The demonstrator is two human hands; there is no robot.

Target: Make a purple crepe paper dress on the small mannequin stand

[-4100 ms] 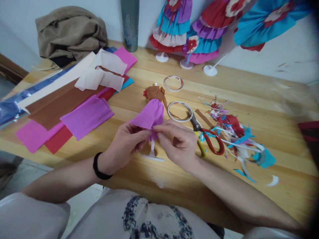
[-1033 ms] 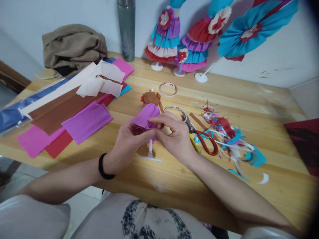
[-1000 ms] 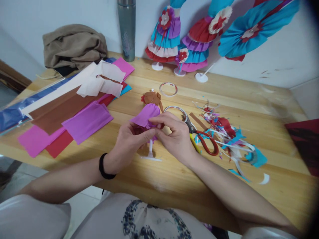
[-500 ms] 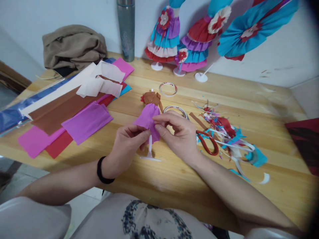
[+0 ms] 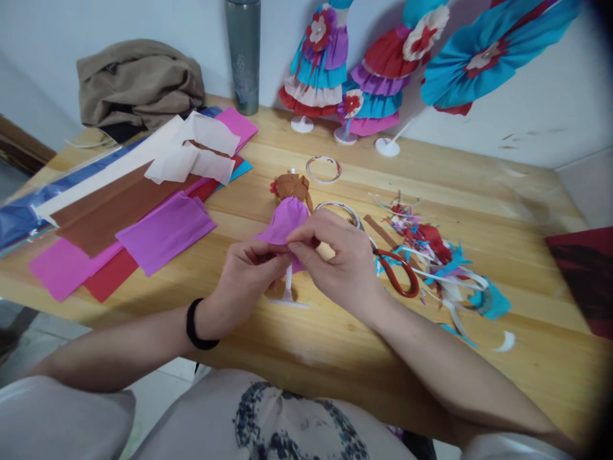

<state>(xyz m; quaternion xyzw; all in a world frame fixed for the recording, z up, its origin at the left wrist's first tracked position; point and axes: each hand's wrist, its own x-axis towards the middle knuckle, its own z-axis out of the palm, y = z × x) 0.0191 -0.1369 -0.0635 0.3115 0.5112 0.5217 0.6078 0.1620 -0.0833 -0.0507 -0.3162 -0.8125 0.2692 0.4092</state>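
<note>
while pinched, doll points head-away

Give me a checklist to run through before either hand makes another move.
1. Left hand has a grip on the skirt: ok, thumb and fingers pinch its lower edge.
2. Right hand at the same edge: ok, thumb and fingertip meet there.
3. Stand upright on the table: ok, its base is down.
4. Scissors in full view: not ok, the right hand hides part.
5. Scraps tidied: not ok, loosely strewn.
6. Pinched edge neat: cannot tell, fingers cover it.
</note>
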